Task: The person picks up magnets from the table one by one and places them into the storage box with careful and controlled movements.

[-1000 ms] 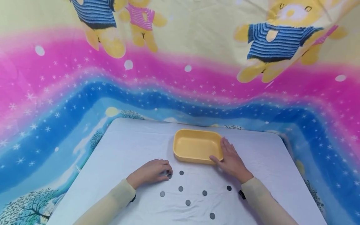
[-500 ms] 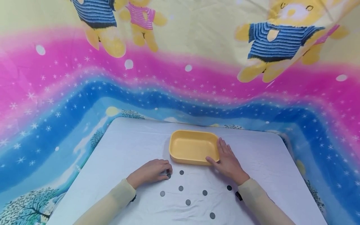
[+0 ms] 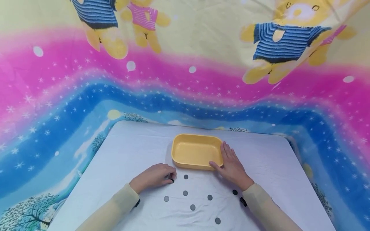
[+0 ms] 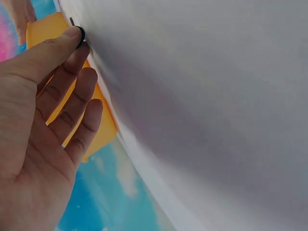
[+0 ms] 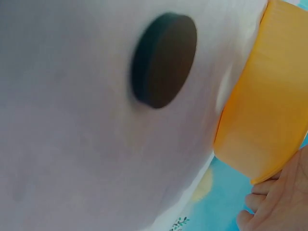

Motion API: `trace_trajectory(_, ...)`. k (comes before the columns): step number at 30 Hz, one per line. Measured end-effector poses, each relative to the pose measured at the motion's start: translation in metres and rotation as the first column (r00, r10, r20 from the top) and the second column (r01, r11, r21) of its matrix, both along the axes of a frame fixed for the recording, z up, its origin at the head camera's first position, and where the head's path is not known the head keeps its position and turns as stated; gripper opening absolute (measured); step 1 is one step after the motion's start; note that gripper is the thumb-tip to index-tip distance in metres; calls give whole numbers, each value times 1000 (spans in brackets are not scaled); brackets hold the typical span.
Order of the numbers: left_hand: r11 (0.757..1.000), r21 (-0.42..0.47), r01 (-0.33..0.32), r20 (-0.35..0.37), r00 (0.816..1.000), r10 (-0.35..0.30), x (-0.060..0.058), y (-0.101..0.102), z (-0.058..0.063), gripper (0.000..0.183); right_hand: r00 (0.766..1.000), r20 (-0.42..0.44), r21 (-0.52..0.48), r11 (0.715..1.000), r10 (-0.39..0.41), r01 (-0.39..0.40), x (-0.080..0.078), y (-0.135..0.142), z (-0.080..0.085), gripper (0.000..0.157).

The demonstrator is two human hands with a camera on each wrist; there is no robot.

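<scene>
Between thumb and index finger, my left hand (image 3: 156, 175) pinches a thin dark disc (image 4: 81, 37), tilted nearly on edge low over the white sheet. Its other fingers are loosely bent, as the left wrist view shows. My right hand (image 3: 232, 168) lies against the right end of a yellow rectangular tray (image 3: 196, 153), fingers straight along the wall and thumb at the front rim. Nothing lies inside the tray. Nearest the left hand is a grey disc (image 3: 186, 176), flat on the sheet. A black disc (image 3: 235, 192) lies below the right hand, large in the right wrist view.
Several more grey discs, among them one disc (image 3: 217, 220) near the front, are scattered over the table (image 3: 138, 138), which has a white cover. Behind it hangs a patterned curtain (image 3: 185, 83) with bears, close to the table's far edge.
The tray has slid a little to the left, with my right hand moving along against it. My left hand has stayed in place, while the disc in its fingers has tipped up.
</scene>
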State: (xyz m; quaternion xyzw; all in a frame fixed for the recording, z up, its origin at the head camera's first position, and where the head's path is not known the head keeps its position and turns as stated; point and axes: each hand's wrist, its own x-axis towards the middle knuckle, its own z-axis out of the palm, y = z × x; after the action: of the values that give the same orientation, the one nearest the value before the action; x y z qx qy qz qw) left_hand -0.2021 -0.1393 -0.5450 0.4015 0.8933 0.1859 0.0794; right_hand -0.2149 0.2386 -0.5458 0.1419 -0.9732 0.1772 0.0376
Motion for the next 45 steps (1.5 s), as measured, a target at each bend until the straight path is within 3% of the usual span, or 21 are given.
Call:
trace_trajectory(6,999,39,-33,28,999,32,-1,0,10,14,1000,8,-2,1000,5,-5,-1,1,-2,113)
trace_trajectory(12,991,121,-56,66,997,48,-10,3,28,10,1000,10,-4,1000,7,-6,-2,1,0,113)
trace_trajectory(24,974,213,-81,-11,996,86,-38,26,52,9,1000,18,-3,1000,0,0,-1,2,0,113)
trace_trajectory(32,962,235,-141,15,990,142,-55,39,51,10,1000,15,-7,1000,2,-2,-1,-1,1,112)
trace_trajectory(39,937,236,-256,20,966,259,-66,51,45,8,1000,9,-11,1000,2,-2,0,0,-1,112)
trace_trajectory(45,934,208,-290,32,957,289,-77,61,40,9,1000,16,-11,1000,-2,2,0,0,-1,113)
